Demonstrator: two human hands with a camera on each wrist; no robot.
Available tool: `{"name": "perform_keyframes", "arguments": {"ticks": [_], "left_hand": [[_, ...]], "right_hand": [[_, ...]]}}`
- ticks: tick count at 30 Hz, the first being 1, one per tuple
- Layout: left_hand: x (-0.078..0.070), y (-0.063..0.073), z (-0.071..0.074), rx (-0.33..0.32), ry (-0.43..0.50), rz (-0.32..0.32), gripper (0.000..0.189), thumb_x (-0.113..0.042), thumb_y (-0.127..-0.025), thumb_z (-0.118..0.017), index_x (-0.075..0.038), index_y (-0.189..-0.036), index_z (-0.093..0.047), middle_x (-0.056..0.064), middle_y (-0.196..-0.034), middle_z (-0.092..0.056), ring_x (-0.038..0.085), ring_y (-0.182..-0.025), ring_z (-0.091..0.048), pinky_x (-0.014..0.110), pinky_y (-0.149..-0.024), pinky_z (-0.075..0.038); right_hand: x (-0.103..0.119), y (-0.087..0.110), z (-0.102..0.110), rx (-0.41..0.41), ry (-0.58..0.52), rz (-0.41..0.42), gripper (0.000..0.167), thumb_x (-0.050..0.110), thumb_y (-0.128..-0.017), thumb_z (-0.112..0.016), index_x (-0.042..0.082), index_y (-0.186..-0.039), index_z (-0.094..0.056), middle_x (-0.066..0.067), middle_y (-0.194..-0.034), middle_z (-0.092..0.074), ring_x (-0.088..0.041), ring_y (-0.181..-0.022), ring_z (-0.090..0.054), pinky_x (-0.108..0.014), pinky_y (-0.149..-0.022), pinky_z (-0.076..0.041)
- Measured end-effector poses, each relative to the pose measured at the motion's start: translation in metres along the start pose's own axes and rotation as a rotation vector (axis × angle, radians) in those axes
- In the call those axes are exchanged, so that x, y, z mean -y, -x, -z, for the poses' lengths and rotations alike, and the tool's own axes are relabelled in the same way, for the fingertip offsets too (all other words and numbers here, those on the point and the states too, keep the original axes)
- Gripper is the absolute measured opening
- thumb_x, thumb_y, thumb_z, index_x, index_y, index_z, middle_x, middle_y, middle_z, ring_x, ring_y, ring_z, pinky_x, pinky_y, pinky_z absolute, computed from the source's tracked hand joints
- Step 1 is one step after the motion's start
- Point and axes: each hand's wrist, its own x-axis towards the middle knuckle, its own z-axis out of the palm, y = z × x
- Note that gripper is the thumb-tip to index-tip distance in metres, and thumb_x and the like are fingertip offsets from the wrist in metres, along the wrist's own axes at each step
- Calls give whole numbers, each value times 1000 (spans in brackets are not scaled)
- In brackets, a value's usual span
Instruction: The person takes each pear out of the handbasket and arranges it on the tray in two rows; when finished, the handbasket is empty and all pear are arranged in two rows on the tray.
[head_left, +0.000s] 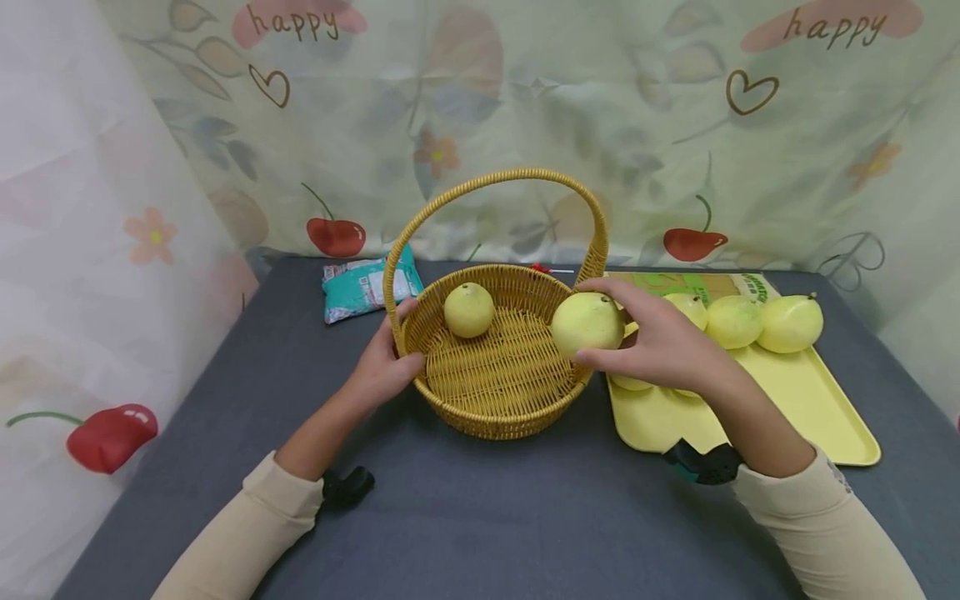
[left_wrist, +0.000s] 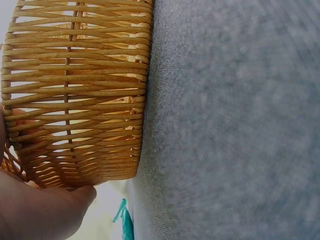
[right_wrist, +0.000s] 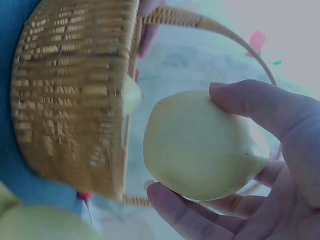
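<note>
My right hand (head_left: 652, 333) grips a pale yellow-green pear (head_left: 587, 323), thumb on one side and fingers on the other. It is held over the right part of the rim of a wicker basket (head_left: 498, 421) with a tall arched handle. Inside the basket, toward the left, sits another pear (head_left: 468, 310). My left hand (head_left: 386, 362) holds the basket's left rim near the handle's foot, with the thumb on the near side. The left wrist view shows that thumb (left_wrist: 55, 210) against the woven wall. In the right wrist view, the gripped pear (right_wrist: 200, 147) is beside the basket opening.
A yellow tray (head_left: 817, 417) stands on the right with several pears (head_left: 733, 322) on it, some partly hidden by my right hand. Behind them lies a green and brown printed package (head_left: 720, 286). A teal packet (head_left: 371, 286) lies behind the basket at left. A patterned curtain backs the grey table.
</note>
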Motion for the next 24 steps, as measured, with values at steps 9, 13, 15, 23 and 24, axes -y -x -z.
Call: {"name": "perform_keyframes", "arguments": {"ticks": [9, 13, 15, 23, 24], "left_hand": [[-1, 0, -1, 2, 6, 1, 82, 8, -87, -51, -6, -160, -17, 10, -164, -20, 33, -139, -37, 42, -95, -40], [-1, 0, -1, 5, 8, 2, 81, 7, -88, -51, -7, -160, -17, 10, -164, -20, 33, -140, -37, 42, -95, -40], [0, 0, -1, 8, 13, 0, 81, 7, -88, -51, -7, -160, -17, 10, -164, -20, 33, -140, -37, 42, -95, -39], [0, 0, 0, 8, 16, -1, 81, 8, -89, -51, -9, -161, -18, 10, -164, -20, 34, -139, -37, 41, -93, -40], [0, 0, 0, 8, 16, -1, 81, 8, -89, -51, -9, -161, -18, 9, -164, -20, 34, -139, -37, 41, -92, -40]], "right_hand": [[-20, 29, 37, -55, 113, -113, 74, 30, -82, -84, 17, -146, -49, -8, -132, -57, -30, -102, -63, -33, -76, -54], [-33, 44, 59, -54, 174, -239, 77, 39, -83, -82, 18, -147, -46, -14, -132, -53, -36, -105, -63, -40, -77, -52], [-40, 49, 71, -51, 213, -307, 80, 44, -84, -79, 18, -150, -42, -16, -133, -51, -38, -105, -62, -43, -76, -49], [-69, 66, 102, -71, 350, -482, 93, 54, -84, -75, 3, -149, -32, -28, -126, -45, -44, -101, -55, -54, -76, -44], [-72, 67, 103, -65, 360, -495, 94, 54, -84, -75, 1, -148, -31, -29, -126, -44, -46, -101, -54, -56, -77, -43]]}}
